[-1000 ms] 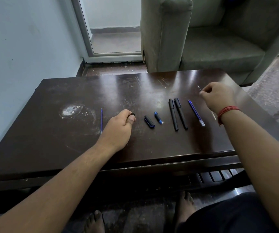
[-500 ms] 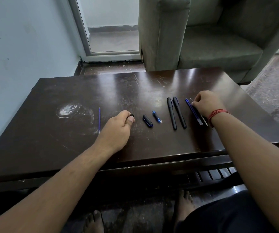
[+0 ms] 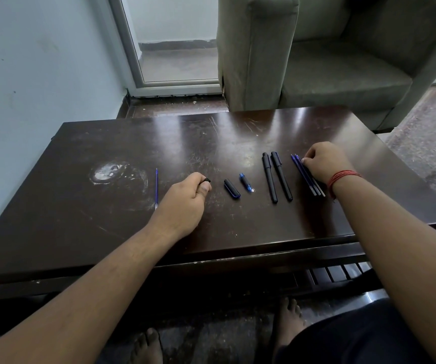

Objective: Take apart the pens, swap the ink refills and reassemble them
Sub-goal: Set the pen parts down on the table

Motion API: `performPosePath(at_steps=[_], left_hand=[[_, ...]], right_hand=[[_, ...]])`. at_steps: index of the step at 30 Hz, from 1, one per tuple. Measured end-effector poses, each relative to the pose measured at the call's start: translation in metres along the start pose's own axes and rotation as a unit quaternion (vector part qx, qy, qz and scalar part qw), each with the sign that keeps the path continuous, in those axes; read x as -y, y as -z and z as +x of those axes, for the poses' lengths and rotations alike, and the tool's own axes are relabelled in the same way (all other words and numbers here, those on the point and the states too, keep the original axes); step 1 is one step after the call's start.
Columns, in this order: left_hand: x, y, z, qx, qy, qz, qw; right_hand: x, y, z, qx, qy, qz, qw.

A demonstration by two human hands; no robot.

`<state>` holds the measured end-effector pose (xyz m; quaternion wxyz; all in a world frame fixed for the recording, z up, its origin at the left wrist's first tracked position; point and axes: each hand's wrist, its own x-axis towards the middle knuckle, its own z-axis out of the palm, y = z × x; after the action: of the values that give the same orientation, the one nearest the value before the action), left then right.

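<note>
On the dark wooden table (image 3: 238,132) lie two black capped pens (image 3: 276,177) side by side. Left of them are a short blue tip piece (image 3: 245,182) and a black-and-blue cap (image 3: 232,188). A thin blue refill (image 3: 156,188) lies alone at the left. My left hand (image 3: 185,203) rests as a fist shut on a small black pen part (image 3: 207,179) that peeks out at the thumb. My right hand (image 3: 326,164) rests on the table, fingertips pinching a refill beside the blue refills (image 3: 305,174); its lower end shows near my wrist.
A grey armchair (image 3: 303,56) stands just behind the table. A pale wall is at the left and a glass door frame (image 3: 143,61) at the back. A whitish scuff (image 3: 106,172) marks the table's left part. My bare feet show below the front edge.
My right hand came down from the table's far right and brought the thin refill beside the blue refill. My left hand has stayed in place.
</note>
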<state>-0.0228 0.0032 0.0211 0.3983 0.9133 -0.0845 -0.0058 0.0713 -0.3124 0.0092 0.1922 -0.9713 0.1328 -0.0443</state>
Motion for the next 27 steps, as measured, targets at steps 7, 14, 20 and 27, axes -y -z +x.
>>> performPosePath(at_steps=[7, 14, 20, 27], left_hand=[[0.005, -0.002, 0.003, -0.002, -0.008, -0.006, 1.000], [0.006, 0.003, 0.006, -0.018, -0.007, -0.021, 1.000], [0.016, 0.038, 0.014, -0.093, 0.023, -0.013, 0.995], [0.055, 0.074, 0.022, -0.101, 0.111, -0.010, 0.989]], right_hand=[[0.005, 0.003, -0.001, -0.021, 0.008, -0.002, 1.000], [0.061, 0.001, -0.023, -0.052, 0.106, 0.007, 0.993], [0.117, -0.015, -0.061, 0.025, 0.206, -0.019, 0.978], [0.161, -0.043, -0.099, 0.073, 0.266, 0.001, 0.961]])
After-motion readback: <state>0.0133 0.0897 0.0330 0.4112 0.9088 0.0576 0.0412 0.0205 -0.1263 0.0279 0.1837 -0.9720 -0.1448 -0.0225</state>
